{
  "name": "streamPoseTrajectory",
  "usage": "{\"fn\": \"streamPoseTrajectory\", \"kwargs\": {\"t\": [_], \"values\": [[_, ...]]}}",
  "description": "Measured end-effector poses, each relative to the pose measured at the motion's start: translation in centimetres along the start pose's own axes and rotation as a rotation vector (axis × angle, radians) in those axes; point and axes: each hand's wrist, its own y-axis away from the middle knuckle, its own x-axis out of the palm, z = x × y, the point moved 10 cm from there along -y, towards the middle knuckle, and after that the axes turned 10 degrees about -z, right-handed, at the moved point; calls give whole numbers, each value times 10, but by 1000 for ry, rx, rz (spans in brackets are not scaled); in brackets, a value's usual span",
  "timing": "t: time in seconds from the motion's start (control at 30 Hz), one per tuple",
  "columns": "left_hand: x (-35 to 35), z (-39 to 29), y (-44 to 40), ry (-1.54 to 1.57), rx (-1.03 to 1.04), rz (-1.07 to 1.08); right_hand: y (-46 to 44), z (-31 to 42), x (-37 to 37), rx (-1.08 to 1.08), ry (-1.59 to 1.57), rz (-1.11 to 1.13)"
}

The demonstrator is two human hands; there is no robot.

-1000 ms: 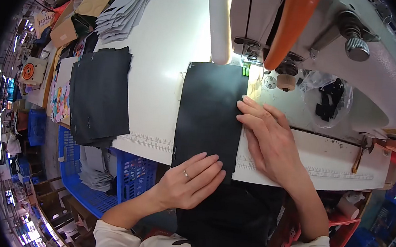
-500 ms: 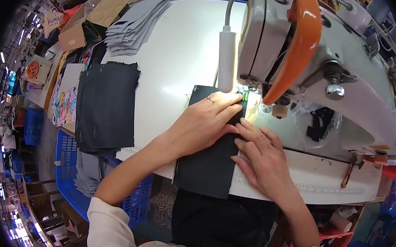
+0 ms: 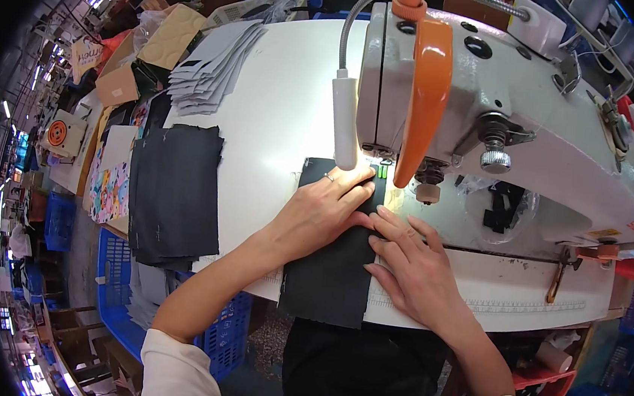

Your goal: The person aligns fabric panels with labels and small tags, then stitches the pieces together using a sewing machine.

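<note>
A black fabric piece [image 3: 327,278] lies flat on the white table [image 3: 265,95], its far end beside the needle area of the sewing machine [image 3: 448,81]. My left hand [image 3: 321,210] rests on the upper part of the fabric, fingers stretched toward the presser area, a ring on one finger. At the fabric's right edge lies my right hand [image 3: 416,271], fingers spread, the fingertips touching the cloth. Thumb of the left and fingers of the right are close together. The needle itself is hidden behind the lamp and machine head.
A stack of black pieces [image 3: 174,193] lies at the left, grey sheets [image 3: 215,65] behind it. A white lamp [image 3: 345,121] hangs over the fabric. On the right are a plastic bag with black scraps [image 3: 501,206] and small snips [image 3: 557,278]. Below left stands a blue basket [image 3: 226,337].
My left hand has moved from the fabric's near end up to its far part. My right hand stays at the right edge. The camera view has shifted, showing more of the machine.
</note>
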Motion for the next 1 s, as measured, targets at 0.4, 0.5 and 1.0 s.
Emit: {"fn": "streamPoseTrajectory", "kwargs": {"t": [0.4,0.5,1.0], "values": [[-2,0,-2,-10,-4,-28,2,-1,2,-13,14,0],[-4,-1,-5,5,-8,-22,10,-6,-30,21,18,-91],[0,4,-11,61,-54,-9,161,-126,-172,557,738,-520]]}}
